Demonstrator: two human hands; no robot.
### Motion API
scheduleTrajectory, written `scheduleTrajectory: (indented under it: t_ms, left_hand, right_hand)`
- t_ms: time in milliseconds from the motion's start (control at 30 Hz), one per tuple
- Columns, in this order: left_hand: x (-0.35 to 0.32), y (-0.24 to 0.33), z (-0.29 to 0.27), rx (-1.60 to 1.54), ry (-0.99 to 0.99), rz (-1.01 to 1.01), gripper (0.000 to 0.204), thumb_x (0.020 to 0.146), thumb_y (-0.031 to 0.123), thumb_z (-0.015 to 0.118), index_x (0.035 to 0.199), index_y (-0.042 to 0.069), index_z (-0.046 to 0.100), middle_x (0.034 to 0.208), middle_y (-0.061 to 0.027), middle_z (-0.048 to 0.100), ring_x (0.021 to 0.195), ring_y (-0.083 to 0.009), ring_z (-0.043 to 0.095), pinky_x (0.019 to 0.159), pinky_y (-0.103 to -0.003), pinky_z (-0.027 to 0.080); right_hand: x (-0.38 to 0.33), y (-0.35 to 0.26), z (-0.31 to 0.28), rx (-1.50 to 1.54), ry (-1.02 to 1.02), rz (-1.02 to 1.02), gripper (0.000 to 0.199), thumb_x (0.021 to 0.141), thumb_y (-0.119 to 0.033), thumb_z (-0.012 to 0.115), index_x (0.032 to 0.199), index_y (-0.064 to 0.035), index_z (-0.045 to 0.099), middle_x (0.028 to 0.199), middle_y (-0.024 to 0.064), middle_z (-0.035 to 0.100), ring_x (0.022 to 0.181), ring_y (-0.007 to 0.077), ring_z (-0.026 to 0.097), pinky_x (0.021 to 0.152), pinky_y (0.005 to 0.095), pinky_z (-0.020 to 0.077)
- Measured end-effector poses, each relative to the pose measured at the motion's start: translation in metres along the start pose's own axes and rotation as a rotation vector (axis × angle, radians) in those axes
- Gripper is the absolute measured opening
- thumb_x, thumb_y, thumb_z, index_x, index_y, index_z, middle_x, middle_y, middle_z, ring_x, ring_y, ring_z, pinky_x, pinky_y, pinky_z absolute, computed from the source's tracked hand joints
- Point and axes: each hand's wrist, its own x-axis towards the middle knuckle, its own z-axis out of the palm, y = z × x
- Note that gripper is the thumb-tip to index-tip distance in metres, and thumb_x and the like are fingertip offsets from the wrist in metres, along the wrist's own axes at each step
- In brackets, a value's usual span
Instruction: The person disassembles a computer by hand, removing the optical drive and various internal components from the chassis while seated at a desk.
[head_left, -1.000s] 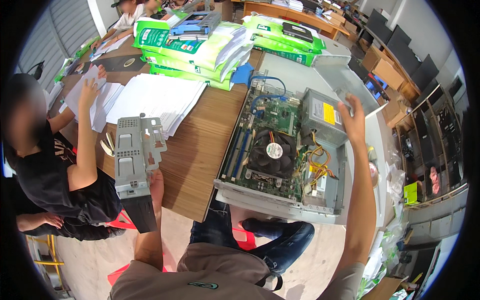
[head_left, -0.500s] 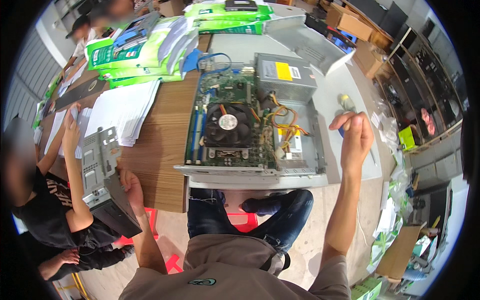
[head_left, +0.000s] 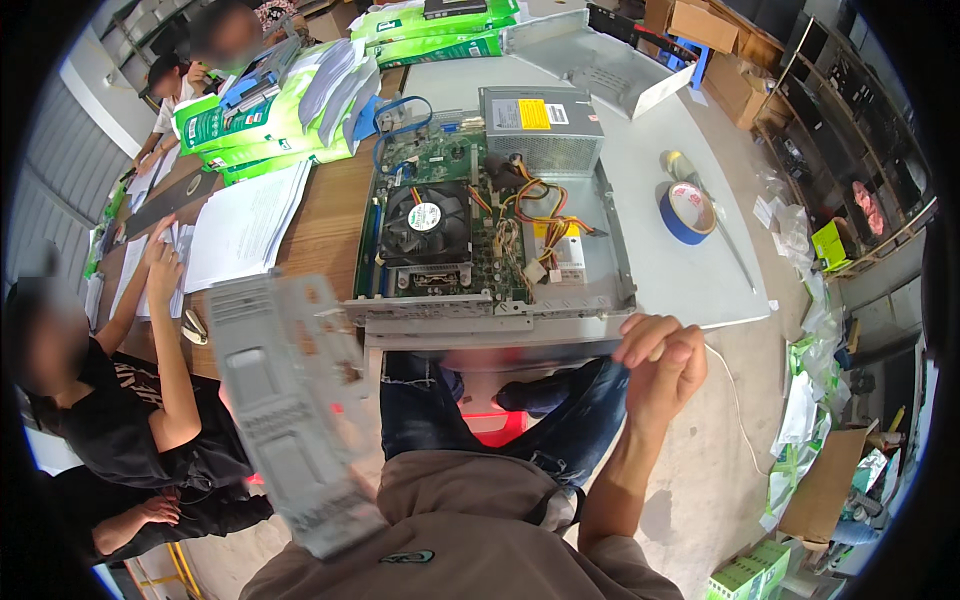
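A grey metal drive cage (head_left: 275, 400) with punched openings is lifted at my left, partly smeared by motion. It hides my left hand, which holds it from behind. My right hand (head_left: 665, 365) hovers at the front right corner of an open computer case (head_left: 590, 325), fingers curled in with the tips together; whatever they pinch, if anything, is too small to make out. Inside the case lie a green motherboard (head_left: 440, 150), a black cooling fan (head_left: 428, 225) and a boxy power supply (head_left: 545, 130). Coloured cables (head_left: 540, 215) run beside the board.
A roll of blue tape (head_left: 687, 213) and a screwdriver (head_left: 690, 170) lie on the white tabletop at right. A metal cover panel (head_left: 610, 75) stands behind. Green packs (head_left: 240, 130) and paper sheets (head_left: 245, 220) are at left, beside a seated person (head_left: 140, 410).
The drive cage has swung up and right, toward me, turning its broad side. My right hand has dropped left and nearer, from above the tape to the case corner, uncovering the tape.
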Motion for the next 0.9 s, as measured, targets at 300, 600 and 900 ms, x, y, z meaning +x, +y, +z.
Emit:
scheduleTrajectory:
  t_ms: [300, 600, 900]
  left_hand:
    - [-0.032, -0.078, 0.137, 0.159, 0.247, -0.301, 0.062, 0.092, 0.052, 0.045, 0.128, 0.002, 0.057, 0.115, -0.0138, 0.065, 0.106, -0.0241, 0.061, 0.091, -0.037, 0.049]
    - [-0.052, -0.129, 0.153, 0.561, -0.155, 0.148, 0.059, 0.089, 0.047, 0.052, 0.111, -0.008, 0.050, 0.114, -0.0291, 0.060, 0.100, -0.0325, 0.062, 0.087, -0.044, 0.050]
    - [-0.049, -0.144, 0.147, 0.491, -0.266, 0.038, 0.061, 0.085, 0.046, 0.063, 0.109, -0.009, 0.053, 0.115, -0.0291, 0.061, 0.102, -0.0332, 0.063, 0.092, -0.045, 0.050]
  right_hand:
    - [-0.040, -0.044, 0.022, 0.095, 0.079, 0.227, 0.064, 0.096, -0.064, 0.042, 0.121, -0.0045, 0.044, 0.137, 0.0356, 0.046, 0.121, 0.0485, 0.054, 0.107, 0.0596, 0.0367]
    - [-0.102, -0.103, 0.014, 0.475, 0.365, 0.575, 0.118, 0.078, -0.066, 0.069, 0.155, -0.0071, 0.002, 0.150, 0.0301, 0.031, 0.135, 0.0410, 0.042, 0.110, 0.0488, 0.0349]
    - [-0.118, -0.087, 0.011, 0.502, 0.433, 0.575, 0.120, 0.070, -0.021, 0.086, 0.155, -0.0037, 0.004, 0.144, 0.0234, 0.042, 0.130, 0.0332, 0.048, 0.109, 0.0423, 0.0378]
